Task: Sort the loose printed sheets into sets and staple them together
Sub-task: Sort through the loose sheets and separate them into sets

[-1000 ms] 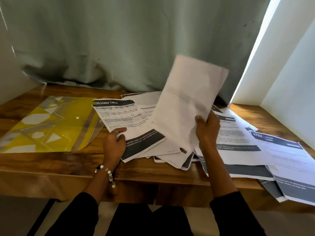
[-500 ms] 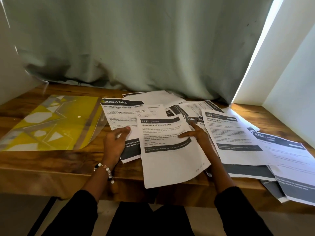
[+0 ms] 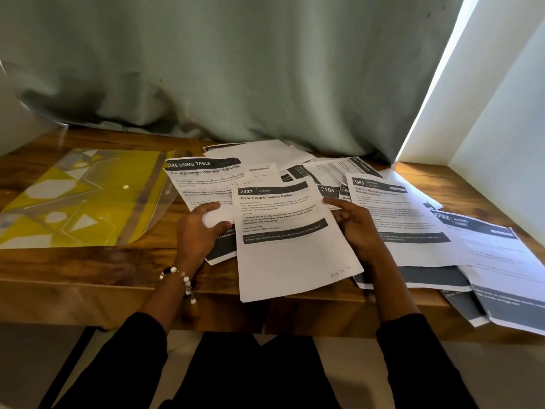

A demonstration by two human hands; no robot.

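Both hands sit at the flanks of the sheet headed "Brew a Cup of Instant Coffee" (image 3: 290, 231), numbered 2437, which lies face up at the front middle of the wooden desk (image 3: 88, 270). Its lower edge hangs out past the desk's front lip. In this single head view, the left hand (image 3: 200, 231) has its fingers curled round the edge of the "Dressing Table" sheet (image 3: 206, 184) just beside the coffee sheet, thumb on top. The right hand (image 3: 358, 228) rests on the coffee sheet's right margin with loosely bent fingers; whether it pinches the paper or only presses it I cannot tell.

More loose printed sheets fan out behind and to the right: the "Retrieve Medication" sheet (image 3: 404, 219), numbered 3565, and beyond it the 2762 kitchen sheet (image 3: 501, 255), which also overhangs the front edge. No stapler is in view.

Single sheets like these are likely light, limp and slick on one another. A pinch at a side margin or the overhanging lower edge should lift one cleanly, while pushing may drag its neighbours.

Open room for a finished set lies left, past the yellow plastic folder (image 3: 79, 202). A curtain (image 3: 236, 69) closes the back, and a white wall (image 3: 501, 128) closes the right.
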